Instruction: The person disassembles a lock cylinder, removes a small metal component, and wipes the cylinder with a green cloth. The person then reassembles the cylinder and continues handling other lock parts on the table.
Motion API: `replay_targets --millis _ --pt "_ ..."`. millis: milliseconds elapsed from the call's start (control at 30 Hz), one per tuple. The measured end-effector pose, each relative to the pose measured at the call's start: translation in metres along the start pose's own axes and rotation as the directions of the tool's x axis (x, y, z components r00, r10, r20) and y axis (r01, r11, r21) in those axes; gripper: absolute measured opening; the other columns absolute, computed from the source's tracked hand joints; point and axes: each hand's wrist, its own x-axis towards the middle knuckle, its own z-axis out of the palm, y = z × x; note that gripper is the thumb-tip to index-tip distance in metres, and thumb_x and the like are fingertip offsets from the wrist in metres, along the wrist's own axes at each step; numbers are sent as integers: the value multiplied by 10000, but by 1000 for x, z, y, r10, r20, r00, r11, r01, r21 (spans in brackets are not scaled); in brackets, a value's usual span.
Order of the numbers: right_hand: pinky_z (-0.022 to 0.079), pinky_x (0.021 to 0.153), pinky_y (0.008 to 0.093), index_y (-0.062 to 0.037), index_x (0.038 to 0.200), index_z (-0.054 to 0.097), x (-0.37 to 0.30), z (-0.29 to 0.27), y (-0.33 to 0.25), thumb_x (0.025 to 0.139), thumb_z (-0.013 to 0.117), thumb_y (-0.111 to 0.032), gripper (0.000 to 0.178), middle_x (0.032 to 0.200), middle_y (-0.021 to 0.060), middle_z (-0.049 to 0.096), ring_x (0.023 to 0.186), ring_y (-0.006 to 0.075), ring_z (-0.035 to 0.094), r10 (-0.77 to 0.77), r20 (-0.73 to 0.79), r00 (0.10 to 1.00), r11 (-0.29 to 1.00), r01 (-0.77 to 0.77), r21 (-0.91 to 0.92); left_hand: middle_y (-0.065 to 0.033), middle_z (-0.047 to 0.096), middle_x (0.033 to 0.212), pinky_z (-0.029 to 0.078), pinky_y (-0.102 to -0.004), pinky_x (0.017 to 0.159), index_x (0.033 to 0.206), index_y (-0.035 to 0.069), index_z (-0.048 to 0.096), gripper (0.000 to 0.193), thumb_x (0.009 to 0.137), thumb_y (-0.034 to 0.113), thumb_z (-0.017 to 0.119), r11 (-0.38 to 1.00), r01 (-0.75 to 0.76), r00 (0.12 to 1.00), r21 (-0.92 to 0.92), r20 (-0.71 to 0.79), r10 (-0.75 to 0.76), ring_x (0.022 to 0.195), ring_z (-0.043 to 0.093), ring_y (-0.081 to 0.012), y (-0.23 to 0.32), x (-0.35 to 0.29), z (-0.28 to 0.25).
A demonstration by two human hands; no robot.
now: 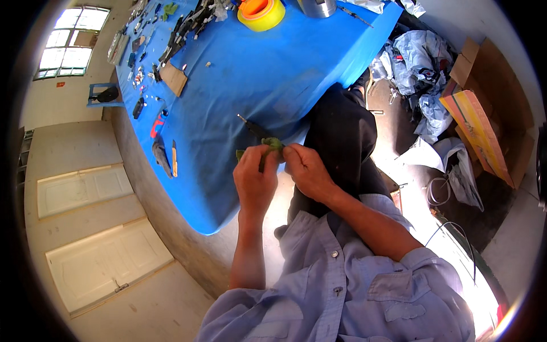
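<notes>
My left hand and my right hand meet in front of me at the near edge of the blue-covered table. Both have their fingers closed on a crumpled piece of green cloth, pinched between them. Just beyond my left fingers a dark, slim tool with a thin metal tip points away to the upper left. Its rear end is hidden by the cloth and fingers, so I cannot tell whether it is gripped or lies on the table.
At the table's left edge lie a red-and-dark tool, a dark grey tool and a thin wooden strip. Farther off are a brown flat block, a yellow tape roll and a metal cup. Plastic bags and a cardboard box sit right.
</notes>
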Motion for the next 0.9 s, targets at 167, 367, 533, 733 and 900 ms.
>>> replay_targets --millis 167,367,533,733,900 --pt "422 561 331 18 848 609 0 1 -2 1042 452 -217 342 637 82 562 585 146 531 67 31 997 997 -67 28 -139 679 856 513 -400 670 900 14 650 50 857 28 672 996 -4 999 85 -48 8 750 651 -343 -7 13 -4" --pt "399 543 298 7 849 618 1 -3 -1 1048 453 -241 358 622 25 521 571 105 477 104 62 993 986 -111 121 -159 665 818 491 -381 636 889 -12 649 61 869 36 682 997 -56 998 60 18 55 707 643 -316 3 0 -2" --pt "344 501 272 -9 850 611 0 -5 -12 1052 450 -266 364 619 -9 477 535 75 414 221 111 969 945 -241 223 -163 671 826 491 -371 660 926 -11 673 82 895 65 662 989 25 998 147 -68 -15 720 650 -295 -17 20 -9" --pt "237 413 216 -10 975 573 4 -16 -22 1079 421 -288 333 597 -43 390 458 39 303 404 275 873 763 -487 425 -131 702 860 498 -333 686 969 -5 703 157 949 144 656 959 278 934 54 -250 -257 747 661 -237 -37 21 -34" --pt "253 428 228 -16 963 590 4 -20 -22 1065 435 -292 332 618 -24 434 470 50 327 412 343 844 712 -533 457 -114 713 893 502 -325 678 1019 11 726 227 984 215 633 899 337 924 281 -279 -259 746 653 -205 -80 3 -73"
